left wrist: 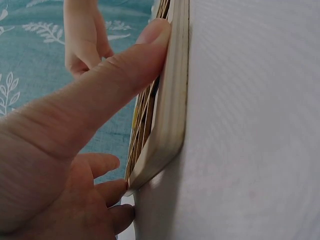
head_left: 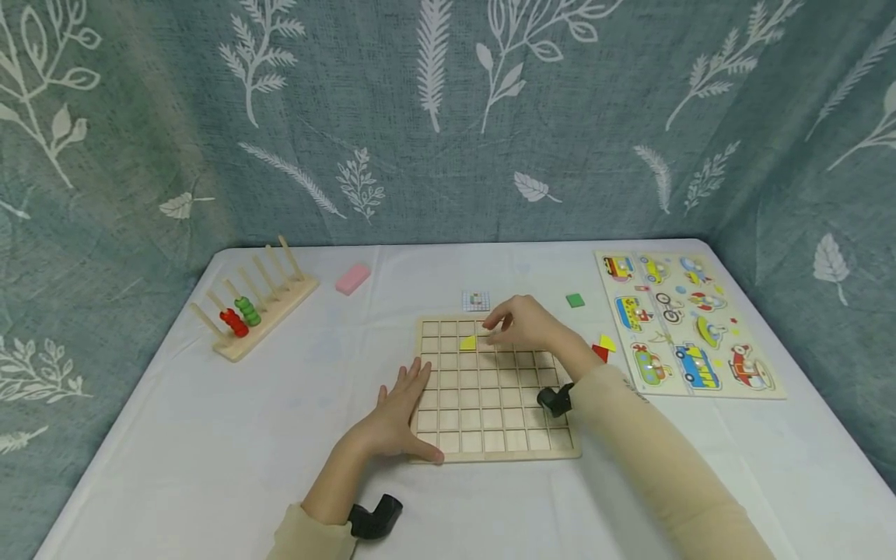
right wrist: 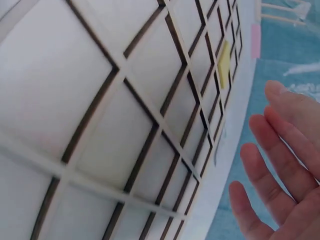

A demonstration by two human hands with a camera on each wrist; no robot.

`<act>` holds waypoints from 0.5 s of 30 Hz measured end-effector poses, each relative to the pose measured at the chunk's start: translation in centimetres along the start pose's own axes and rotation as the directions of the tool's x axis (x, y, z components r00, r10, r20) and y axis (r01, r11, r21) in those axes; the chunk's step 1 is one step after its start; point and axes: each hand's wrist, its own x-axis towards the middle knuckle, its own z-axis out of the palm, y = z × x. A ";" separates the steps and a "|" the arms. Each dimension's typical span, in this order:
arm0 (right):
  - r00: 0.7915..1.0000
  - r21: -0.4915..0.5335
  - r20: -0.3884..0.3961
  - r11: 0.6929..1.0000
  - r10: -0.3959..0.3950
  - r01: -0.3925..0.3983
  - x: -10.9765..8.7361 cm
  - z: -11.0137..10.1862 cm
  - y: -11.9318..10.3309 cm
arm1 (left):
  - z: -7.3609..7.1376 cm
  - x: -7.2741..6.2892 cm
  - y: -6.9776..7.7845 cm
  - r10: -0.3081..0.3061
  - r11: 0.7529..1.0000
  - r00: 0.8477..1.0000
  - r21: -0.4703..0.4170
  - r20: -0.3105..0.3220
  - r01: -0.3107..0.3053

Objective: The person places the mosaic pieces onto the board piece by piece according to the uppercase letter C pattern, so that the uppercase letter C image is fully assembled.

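A wooden grid board with square cells lies on the white table. My left hand rests along its left side, thumb laid over the near edge and fingers straight along the side. Above the far part of the board hovers my right hand, its fingers loosely bent. The right wrist view shows those fingers spread with nothing between them. Just left of the right fingertips, a small yellow piece with a slanted side sits in a cell near the far edge.
Behind the board lies a small patterned card. A green square, a yellow piece and a red piece lie to the right, near a vehicle puzzle board. Left are a pegged bead stand and a pink block.
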 end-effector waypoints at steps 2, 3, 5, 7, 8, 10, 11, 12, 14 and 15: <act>1.000 0.013 -0.017 1.000 -0.016 0.016 -0.4 -0.3 0.2 | 0.0 0.0 0.0 0.000 1.000 1.000 0.003 -0.002 0.000; 0.999 0.022 -0.025 0.999 -0.024 0.024 -0.5 -0.5 0.3 | 0.0 0.0 -0.1 0.001 1.000 1.000 0.004 -0.003 -0.001; 0.999 0.038 -0.039 0.999 -0.034 0.035 -0.8 -0.7 0.6 | 0.0 0.0 -0.1 0.004 1.000 1.000 0.004 -0.005 -0.004; 0.998 0.048 -0.050 0.998 -0.044 0.046 -1.1 -1.0 0.8 | 0.0 0.0 -0.1 0.005 1.000 1.000 -0.001 -0.007 -0.005; 0.997 0.048 -0.055 0.997 -0.051 0.053 -1.3 -1.1 0.9 | 0.0 0.0 -0.1 0.005 1.000 1.000 -0.005 -0.008 -0.005; 0.996 0.045 -0.066 0.997 -0.057 0.060 -1.6 -1.3 1.0 | 0.0 0.0 -0.1 0.004 1.000 1.000 -0.010 -0.010 -0.004; 0.996 0.045 -0.072 0.997 -0.059 0.062 -1.7 -1.4 1.2 | 0.0 0.0 -0.1 0.003 1.000 1.000 -0.012 -0.009 -0.003; 0.995 0.047 -0.077 0.997 -0.062 0.065 -1.8 -1.5 1.3 | 0.0 -0.1 -0.1 0.003 1.000 1.000 -0.014 -0.009 -0.003; 0.994 0.049 -0.084 0.996 -0.067 0.072 -2.2 -1.7 1.4 | 0.0 -0.1 0.0 0.001 1.000 1.000 -0.015 -0.009 -0.001; 0.994 0.055 -0.085 0.996 -0.064 0.069 -2.3 -1.8 1.5 | 0.0 -0.1 0.0 0.000 1.000 1.000 -0.015 -0.008 0.000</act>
